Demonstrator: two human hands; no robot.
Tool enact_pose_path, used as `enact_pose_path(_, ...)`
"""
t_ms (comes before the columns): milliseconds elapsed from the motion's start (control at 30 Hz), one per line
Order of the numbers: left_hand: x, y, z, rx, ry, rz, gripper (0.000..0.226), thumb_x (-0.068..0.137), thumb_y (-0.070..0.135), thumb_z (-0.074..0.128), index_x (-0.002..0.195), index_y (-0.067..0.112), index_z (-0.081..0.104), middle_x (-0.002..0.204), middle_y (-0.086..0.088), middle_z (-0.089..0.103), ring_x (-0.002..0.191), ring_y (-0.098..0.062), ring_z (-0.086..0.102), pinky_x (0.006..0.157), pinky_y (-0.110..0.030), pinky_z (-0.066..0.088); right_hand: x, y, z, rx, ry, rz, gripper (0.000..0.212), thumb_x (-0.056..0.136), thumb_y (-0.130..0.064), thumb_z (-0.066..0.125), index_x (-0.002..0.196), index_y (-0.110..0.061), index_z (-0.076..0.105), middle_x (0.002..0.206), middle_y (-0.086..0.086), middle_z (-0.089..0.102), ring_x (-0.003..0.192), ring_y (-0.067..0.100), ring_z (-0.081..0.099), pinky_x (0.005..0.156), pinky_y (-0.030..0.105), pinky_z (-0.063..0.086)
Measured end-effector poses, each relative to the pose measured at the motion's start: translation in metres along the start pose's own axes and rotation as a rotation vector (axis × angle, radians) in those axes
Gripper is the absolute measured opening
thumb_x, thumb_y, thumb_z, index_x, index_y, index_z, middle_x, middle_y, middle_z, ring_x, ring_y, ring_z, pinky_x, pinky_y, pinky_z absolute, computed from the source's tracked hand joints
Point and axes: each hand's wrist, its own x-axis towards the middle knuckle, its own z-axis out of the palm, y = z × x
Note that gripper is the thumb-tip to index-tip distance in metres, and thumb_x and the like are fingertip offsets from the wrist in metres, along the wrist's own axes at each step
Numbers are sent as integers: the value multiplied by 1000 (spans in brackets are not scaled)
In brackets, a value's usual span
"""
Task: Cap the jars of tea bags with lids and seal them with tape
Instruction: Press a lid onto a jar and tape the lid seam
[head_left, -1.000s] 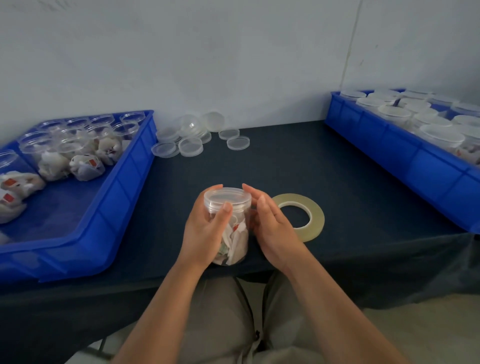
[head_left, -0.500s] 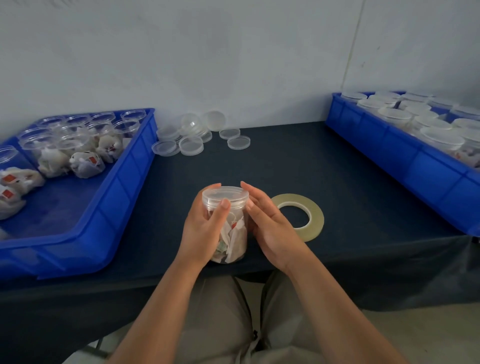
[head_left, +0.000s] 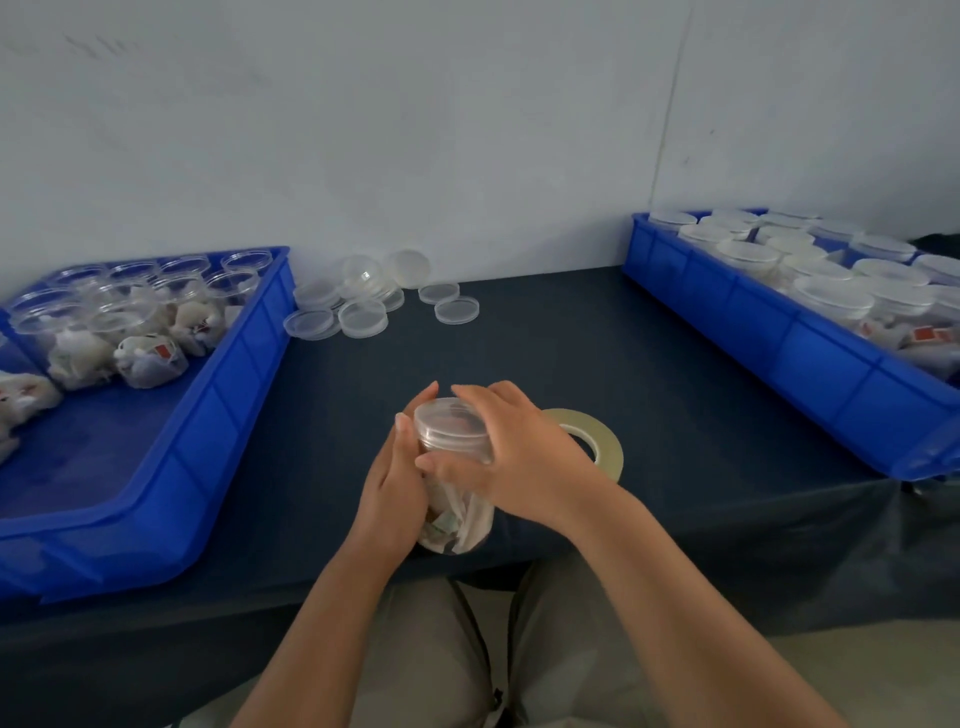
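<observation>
Now, jar (head_left: 458, 446): tea bags (head_left: 449, 525) inside.
Left hand (head_left: 389, 493): fingers wrap jar.
Right hand (head_left: 524, 457): fingers curl over lid (head_left: 448, 422), seemingly gripping.
Tape roll (head_left: 605, 447): flat beside jar.

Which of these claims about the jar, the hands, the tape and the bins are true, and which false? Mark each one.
1. The jar between the hands has a lid on. True.
2. The tape roll sits on top of that lid. False: it lies flat on the table, right of the jar.
3. The left hand lies flat on the table. False: it holds the jar's side.
4. The right hand grips the lid. True.
5. The jars in the left bin are all capped. False: they stand open; the capped jars are in the right bin.
</observation>
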Motion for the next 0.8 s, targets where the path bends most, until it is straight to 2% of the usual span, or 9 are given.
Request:
enact_pose_path(67,3,-2,1,25,-66,-28,45,108,69,25,143,65,52,134,30,67,124,8,62,98,-21,50,-3,7,-6,27,-31,20,96,78,-91,55,158,-42,36,144,-20,45,119,2,50,83,17,42)
enact_pose_path(167,8,-11,0,73,-38,-90,29,112,50,43,128,66,62,120,37,69,109,16,65,95,-27,51,-10,16,-17,86,-57,82,93,73,-88,60,155,-50,36,141,-26,45,124,2,50,90,24,43)
enact_pose_path(300,16,-26,-14,-234,158,-225,28,112,28,52,117,36,78,119,-4,78,110,-19,75,93,-37,56,-24,25,-47,33,-16,92,88,71,-81,67,149,-49,43,131,-28,47,115,1,55,95,31,52)
enact_pose_path(400,17,-32,-18,-299,166,-248,29,112,26,52,113,19,80,115,-11,78,112,-27,74,95,-39,55,-30,33,-89,-51,86,94,78,71,-80,71,140,-52,48,126,-28,49,109,0,58,93,34,57)
enact_pose_path(500,15,-35,-15,-215,130,-221,30,111,25,54,102,23,83,111,-8,78,107,-23,76,93,-38,56,-32,42,-143,-192,282,50,67,69,-78,72,128,-53,54,119,-25,54,98,-2,61,81,29,55)
enact_pose_path(567,15,-38,-15,-150,105,-184,30,110,27,55,100,28,83,110,-6,79,103,-20,76,93,-39,57,-29,51,-185,-282,432,50,60,70,-77,71,121,-48,58,114,-20,59,92,3,64,75,33,53)
enact_pose_path(667,13,-42,-15,-97,77,-149,28,110,28,55,100,30,82,109,-4,79,102,-20,76,95,-42,57,-27,72,-248,-436,540,169,77,71,-92,61,132,-44,56,118,-13,57,96,12,63,79,39,52)
enact_pose_path(733,12,-42,-16,-72,59,-135,28,110,29,55,101,31,81,110,-4,79,103,-20,76,95,-42,57,-29,93,-284,-551,531,273,95,71,-99,52,143,-38,52,126,0,57,105,23,63,88,47,53)
enact_pose_path(800,11,-41,-16,-69,54,-124,27,110,29,55,102,32,81,109,-4,78,103,-20,76,95,-43,57,-34,115,-312,-611,522,388,105,67,-99,55,147,-31,51,136,14,56,118,38,62,100,55,52)
